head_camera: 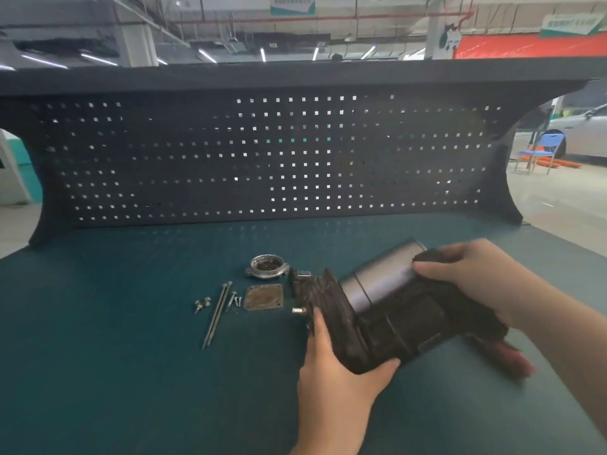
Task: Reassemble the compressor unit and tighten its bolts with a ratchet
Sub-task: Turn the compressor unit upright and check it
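The compressor unit (387, 310), a black housing with a grey metal cylinder, lies tilted over the green bench mat. My left hand (341, 372) grips its near black end from below. My right hand (473, 274) grips its far upper side, thumb along the cylinder. To the left on the mat lie a round silver end cap (266, 265), a square gasket plate (263, 297), two long bolts (217, 312), several short screws (202, 303) and a single bolt (298, 311). No ratchet is visible.
A dark pegboard back panel (262, 159) rises behind the bench. A reddish blurred object (509, 356) lies under the unit's right end. Beyond the bench on the right stand a blue chair (542, 149) and a white car.
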